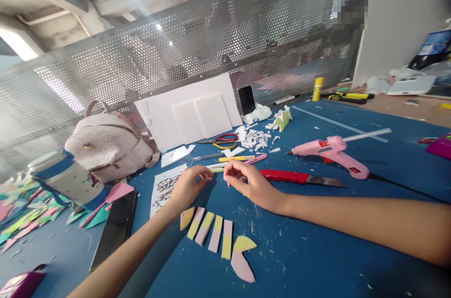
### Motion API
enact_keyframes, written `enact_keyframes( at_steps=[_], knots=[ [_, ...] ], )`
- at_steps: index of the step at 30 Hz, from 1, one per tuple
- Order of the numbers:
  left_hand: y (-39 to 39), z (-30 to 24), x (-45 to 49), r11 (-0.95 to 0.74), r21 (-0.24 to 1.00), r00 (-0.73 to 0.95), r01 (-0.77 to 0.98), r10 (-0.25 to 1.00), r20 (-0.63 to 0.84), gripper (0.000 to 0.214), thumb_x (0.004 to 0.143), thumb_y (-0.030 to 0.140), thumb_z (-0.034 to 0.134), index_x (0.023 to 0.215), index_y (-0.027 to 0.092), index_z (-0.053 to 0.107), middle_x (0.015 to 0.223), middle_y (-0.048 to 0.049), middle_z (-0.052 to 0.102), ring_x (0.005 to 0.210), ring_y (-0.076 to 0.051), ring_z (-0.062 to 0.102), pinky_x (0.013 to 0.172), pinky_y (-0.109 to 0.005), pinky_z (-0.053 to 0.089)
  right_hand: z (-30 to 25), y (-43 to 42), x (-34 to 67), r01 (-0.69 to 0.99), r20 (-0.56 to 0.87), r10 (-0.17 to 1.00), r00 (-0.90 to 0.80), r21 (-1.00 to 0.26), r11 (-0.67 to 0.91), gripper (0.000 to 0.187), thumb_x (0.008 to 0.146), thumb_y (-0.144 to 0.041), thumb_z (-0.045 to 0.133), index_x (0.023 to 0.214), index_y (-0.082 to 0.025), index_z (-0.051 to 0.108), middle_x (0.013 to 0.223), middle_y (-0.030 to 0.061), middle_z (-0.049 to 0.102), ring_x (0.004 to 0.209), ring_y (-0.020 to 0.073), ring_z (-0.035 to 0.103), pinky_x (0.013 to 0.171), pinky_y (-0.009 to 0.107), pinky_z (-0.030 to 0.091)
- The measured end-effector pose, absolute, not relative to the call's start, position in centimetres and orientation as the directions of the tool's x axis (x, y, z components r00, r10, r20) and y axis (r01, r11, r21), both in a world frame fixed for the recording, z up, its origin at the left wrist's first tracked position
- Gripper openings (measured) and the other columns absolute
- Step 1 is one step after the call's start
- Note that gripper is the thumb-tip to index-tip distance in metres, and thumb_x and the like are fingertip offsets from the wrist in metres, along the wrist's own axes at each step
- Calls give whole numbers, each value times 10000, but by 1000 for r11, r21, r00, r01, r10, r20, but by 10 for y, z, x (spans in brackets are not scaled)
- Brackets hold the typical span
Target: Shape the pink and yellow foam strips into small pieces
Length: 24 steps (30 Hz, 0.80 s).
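My left hand (188,186) hovers over the right side of a white sheet with many tiny coloured bits (165,187), its fingers bent and closed towards the thumb. Facing it across a small gap, my right hand (255,186) has curled fingers and a bent thumb. What either hand pinches, if anything, is too small or hidden to make out. In front of them lies a row of yellow-and-pink flat pieces: a rounded end piece (187,218), several strips (213,234) and a forked tail piece (244,260). A red-handled knife (289,176) lies just beyond my right wrist.
A pink glue gun (331,151) with a cord lies at right. Behind are scissors (225,140), pens (237,159), white scraps (255,139), white boards (190,114) and a glue stick (317,89). At left stand a backpack (109,143) and tumbler (68,180), near a dark phone (116,227).
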<state>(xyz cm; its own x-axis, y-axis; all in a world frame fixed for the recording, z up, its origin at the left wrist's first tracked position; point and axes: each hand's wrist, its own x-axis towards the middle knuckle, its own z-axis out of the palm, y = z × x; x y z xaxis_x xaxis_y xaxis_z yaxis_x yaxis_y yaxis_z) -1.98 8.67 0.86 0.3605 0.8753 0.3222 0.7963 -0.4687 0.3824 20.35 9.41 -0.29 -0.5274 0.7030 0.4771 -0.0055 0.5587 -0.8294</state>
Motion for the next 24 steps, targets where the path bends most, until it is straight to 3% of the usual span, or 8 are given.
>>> enact_keyframes(
  at_steps=[9,17,24],
  knots=[
    [99,0,-21,-392,360,315,847,914,255,89,846,181,636,794,203,704,808,-15,722,718,-185,637,687,-281,476,-4,91,205,-35,475,701,-532,-839,543,107,970,-245,527,877,-196,545,786,-11,573,714,133,544,585,244,387],
    [86,5,-10,-370,261,303,892,916,261,124,874,129,580,816,204,661,863,-29,683,832,-225,625,834,-375,397,-7,94,205,-50,464,729,-503,-858,512,120,978,-275,524,882,-204,526,782,-13,566,708,136,548,591,248,402],
    [88,1,-15,-333,313,256,889,930,264,57,863,179,618,843,215,658,906,-42,672,918,-254,612,800,-353,408,-5,94,204,-48,475,722,-502,-849,526,121,979,-272,523,881,-202,529,786,-14,568,720,134,552,590,245,398]
  ],
)
